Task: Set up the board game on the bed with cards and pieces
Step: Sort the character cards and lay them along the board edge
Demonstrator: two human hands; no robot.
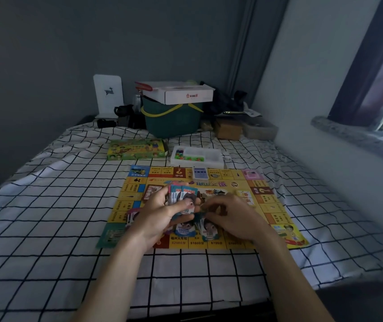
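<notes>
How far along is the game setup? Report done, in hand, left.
Done: the game board lies unfolded on the bed, with a few card piles on it, such as one at the far edge. In hand: the left hand holds a fanned stack of cards; the right hand pinches one. Left: coloured pieces sit unused in the white tray.

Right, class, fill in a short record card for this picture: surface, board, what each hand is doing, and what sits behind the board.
surface: bed with a checked sheet
board: yellow game board, lying flat on the bed
left hand: holds a fanned stack of cards
right hand: fingers curled at the stack's lower edge; what they pinch is unclear
behind the board: green game box, white tray of coloured pieces
</notes>
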